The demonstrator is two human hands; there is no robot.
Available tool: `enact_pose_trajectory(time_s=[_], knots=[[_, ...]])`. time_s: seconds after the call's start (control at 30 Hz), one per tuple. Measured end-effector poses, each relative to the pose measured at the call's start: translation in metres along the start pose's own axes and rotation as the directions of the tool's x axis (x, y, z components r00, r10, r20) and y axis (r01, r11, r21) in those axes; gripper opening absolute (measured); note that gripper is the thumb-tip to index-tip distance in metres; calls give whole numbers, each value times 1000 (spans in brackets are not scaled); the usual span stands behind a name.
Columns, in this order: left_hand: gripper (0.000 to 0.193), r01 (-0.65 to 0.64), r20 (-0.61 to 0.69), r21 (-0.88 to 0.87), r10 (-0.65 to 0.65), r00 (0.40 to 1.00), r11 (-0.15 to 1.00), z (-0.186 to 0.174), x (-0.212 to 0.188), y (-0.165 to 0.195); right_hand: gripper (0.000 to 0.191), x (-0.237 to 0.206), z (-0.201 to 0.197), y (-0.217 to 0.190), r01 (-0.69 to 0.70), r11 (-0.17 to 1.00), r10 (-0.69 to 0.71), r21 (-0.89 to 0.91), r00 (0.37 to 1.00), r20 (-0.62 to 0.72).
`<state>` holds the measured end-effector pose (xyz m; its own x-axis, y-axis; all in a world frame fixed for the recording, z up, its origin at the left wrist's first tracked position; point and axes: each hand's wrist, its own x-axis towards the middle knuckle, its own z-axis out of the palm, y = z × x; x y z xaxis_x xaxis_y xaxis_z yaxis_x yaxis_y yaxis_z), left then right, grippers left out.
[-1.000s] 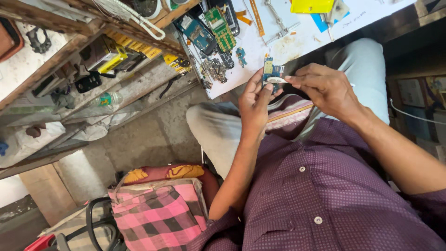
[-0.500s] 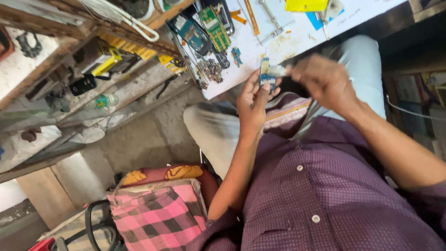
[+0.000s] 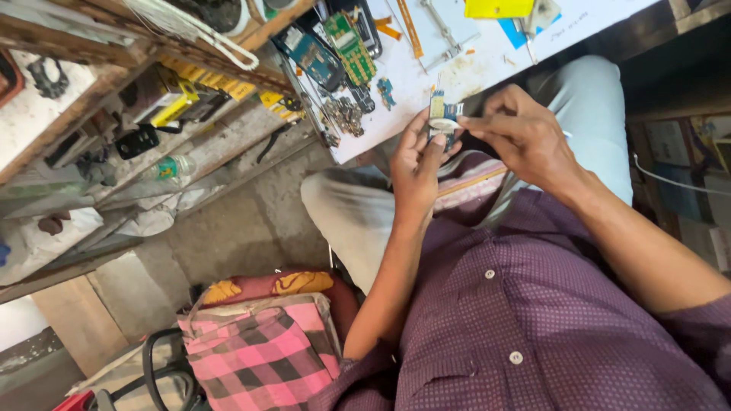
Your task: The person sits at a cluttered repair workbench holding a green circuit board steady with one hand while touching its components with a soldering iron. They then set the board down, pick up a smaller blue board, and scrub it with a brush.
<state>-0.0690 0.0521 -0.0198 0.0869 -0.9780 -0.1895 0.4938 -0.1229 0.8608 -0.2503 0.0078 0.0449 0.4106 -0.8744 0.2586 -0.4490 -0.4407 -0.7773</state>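
Left hand (image 3: 415, 164) grip around circuit board (image 3: 440, 120), right hand (image 3: 525, 137) pinching top

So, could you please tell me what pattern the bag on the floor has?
The bag is pink and black checked, seen clearly in the head view.

The small circuit board (image 3: 442, 116) shows matt green laminate with dull metal parts. Behind it the bench (image 3: 487, 68) has a smooth, stained white top. The shirt (image 3: 533, 320) below is matt woven purple cloth with glossy plastic buttons; the pink checked bag (image 3: 263, 358) left of it is soft cloth.
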Motion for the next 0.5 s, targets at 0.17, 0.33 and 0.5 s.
enact_pose_trajectory(time_s=[0.17, 0.33, 0.5], knots=[[49, 55, 25, 0, -55, 998, 999, 1, -2, 0, 34, 1, -5, 6, 38, 999, -39, 16, 998, 43], [49, -1, -8, 27, 1, 1000, 1000, -1, 2, 1, 30, 3, -3, 4, 47, 999, -47, -15, 999, 13], [50, 72, 0, -24, -72, 997, 997, 1, -5, 0, 32, 4, -3, 0, 60, 998, -61, 25, 998, 30]])
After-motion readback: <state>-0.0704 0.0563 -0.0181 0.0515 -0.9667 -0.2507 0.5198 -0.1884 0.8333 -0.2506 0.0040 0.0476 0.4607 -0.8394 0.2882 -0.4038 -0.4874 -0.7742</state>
